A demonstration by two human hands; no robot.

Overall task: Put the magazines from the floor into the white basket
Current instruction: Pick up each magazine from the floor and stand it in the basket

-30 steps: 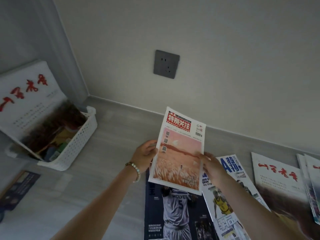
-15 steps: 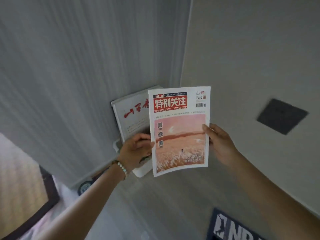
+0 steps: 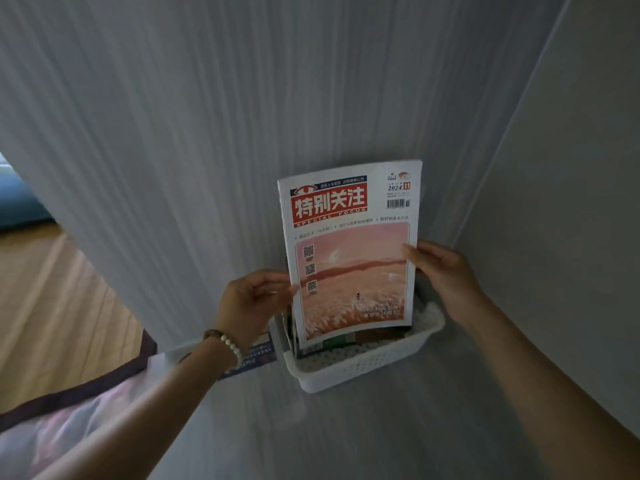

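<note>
The person is holding a magazine [image 3: 349, 251] upright with both hands, its cover facing the camera. The cover is showing a red title block with white Chinese characters, the words SPECIAL FOCUS, a barcode in the upper right corner and a pink landscape picture below.

The left hand [image 3: 252, 303] is gripping the magazine's left edge about halfway down, its fingers [image 3: 273, 282] curling in toward the paper. A beaded bracelet [image 3: 228, 342] is sitting on that wrist. The right hand [image 3: 443, 275] is pinching the right edge a little higher up, with the thumb lying on the front of the cover and the other fingers [image 3: 429, 249] reaching behind it.

The magazine's lower edge is dipping into the open top of the white basket [image 3: 363, 368], which is standing on the grey floor [image 3: 381, 438] in the far corner of the room. Whether that edge is resting on anything inside cannot be told. Other magazines [image 3: 339, 341] are already lying or leaning in the basket, showing just below and to the left of the held one.

A dark printed leaflet [image 3: 256, 355] is lying on the floor just left of the basket, partly hidden by the left wrist. A pale ribbed curtain [image 3: 173, 133] is hanging behind the basket and running across to the left, and a plain wall [image 3: 571, 202] is rising on the right. At the far left, a wooden floor [image 3: 45, 306] is showing past the curtain's edge.
</note>
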